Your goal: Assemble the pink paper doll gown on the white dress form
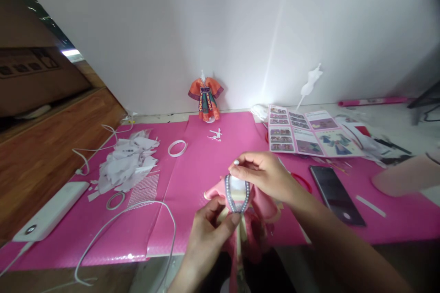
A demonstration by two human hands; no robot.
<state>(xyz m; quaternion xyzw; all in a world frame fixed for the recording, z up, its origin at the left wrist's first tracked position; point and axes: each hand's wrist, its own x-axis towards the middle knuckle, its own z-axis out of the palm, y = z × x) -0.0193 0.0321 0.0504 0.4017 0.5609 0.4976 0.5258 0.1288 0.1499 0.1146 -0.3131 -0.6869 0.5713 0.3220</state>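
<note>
A pink doll dress with wide sleeves is held close to me at the near edge of the table. Two strips of grey pearl trim run down its front over a pale bodice, and long ribbons hang from the waist. My left hand is closed around the waist, thumb on the front where the trim meets. At the neckline, the fingers of my right hand pinch the top of the dress beside a small white knob. What supports the dress inside is mostly hidden.
Pink bubble wrap covers the table. An orange doll dress stands at the back, near a white mannequin. Left lie paper scraps, a tape roll and a power bank; right, an instruction sheet and a phone.
</note>
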